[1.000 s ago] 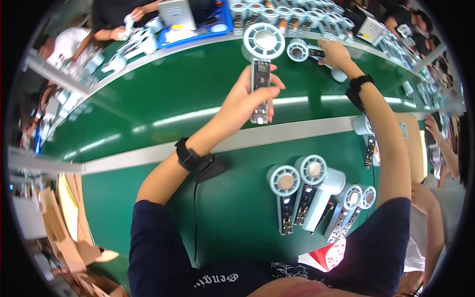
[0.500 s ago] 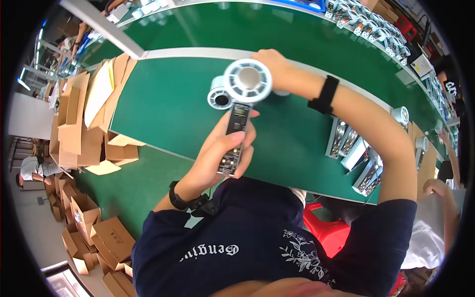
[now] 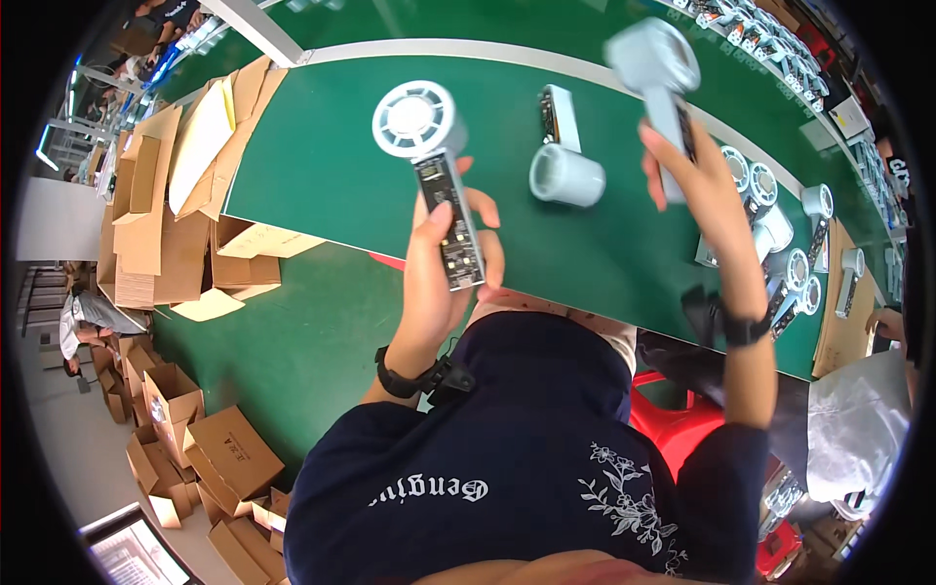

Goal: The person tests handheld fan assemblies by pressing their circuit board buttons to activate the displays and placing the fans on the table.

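Observation:
My left hand grips the handle of a grey handheld fan whose open side shows a dark circuit board. The round fan head points away from me, over the green table. My right hand holds a second grey fan by its handle, raised higher and to the right. Between the two hands a third fan part lies on the table, apart from both.
Several more grey fans lie in a group at the table's right. Flattened and folded cardboard boxes pile up on the left, with more boxes on the floor. A red stool stands under me. Another person's sleeve is at the right.
My hands have separated: the left now holds one fan alone while the right has lifted a second fan up to the right. A fan part now lies on the table between them.

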`<state>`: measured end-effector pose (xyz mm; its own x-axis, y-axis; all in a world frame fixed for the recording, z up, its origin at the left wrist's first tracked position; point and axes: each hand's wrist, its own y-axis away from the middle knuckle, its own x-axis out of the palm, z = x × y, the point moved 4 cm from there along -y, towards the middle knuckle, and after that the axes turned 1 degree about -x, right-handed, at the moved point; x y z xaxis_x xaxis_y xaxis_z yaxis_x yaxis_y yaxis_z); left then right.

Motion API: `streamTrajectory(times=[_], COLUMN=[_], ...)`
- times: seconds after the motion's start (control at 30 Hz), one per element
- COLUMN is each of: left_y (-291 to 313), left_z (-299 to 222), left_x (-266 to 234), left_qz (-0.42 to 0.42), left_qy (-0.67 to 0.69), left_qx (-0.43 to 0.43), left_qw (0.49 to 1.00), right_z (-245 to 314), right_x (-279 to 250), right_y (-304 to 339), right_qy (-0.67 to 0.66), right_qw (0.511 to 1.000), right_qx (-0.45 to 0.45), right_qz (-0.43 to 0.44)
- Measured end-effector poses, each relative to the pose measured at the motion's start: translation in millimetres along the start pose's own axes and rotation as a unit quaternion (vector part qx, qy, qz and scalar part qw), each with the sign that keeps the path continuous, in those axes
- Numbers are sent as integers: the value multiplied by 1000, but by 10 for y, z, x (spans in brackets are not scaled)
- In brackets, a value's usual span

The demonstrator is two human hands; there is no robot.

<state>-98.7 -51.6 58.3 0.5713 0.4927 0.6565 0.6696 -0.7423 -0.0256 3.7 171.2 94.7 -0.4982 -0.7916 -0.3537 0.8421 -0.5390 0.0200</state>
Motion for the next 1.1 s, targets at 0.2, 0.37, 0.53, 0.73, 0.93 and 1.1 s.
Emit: streamTrajectory(times=[0.2,0.37,0.53,0.73,0.93,1.1], left_y=[-90,-78,-146,-146,-174,-170], left_z=[486,700,909,1050,1047,1026], left_x=[79,210,368,354,331,317], left_qz=[79,156,194,169,209,190], left_qy=[1,-24,-63,-80,-28,-5], left_qx=[-60,-88,-72,-60,-56,-59], left_qw=[995,983,976,980,976,980], right_z=[-530,-678,-759,-740,-764,-776], right_x=[371,611,671,662,679,697], right_y=[849,994,974,990,973,995], right_qy=[-354,-351,-327,-328,-324,-327], right_qw=[928,925,939,935,935,935], right_qx=[77,66,8,-18,-31,-22], right_qz=[-91,-130,-102,-137,-139,-138])
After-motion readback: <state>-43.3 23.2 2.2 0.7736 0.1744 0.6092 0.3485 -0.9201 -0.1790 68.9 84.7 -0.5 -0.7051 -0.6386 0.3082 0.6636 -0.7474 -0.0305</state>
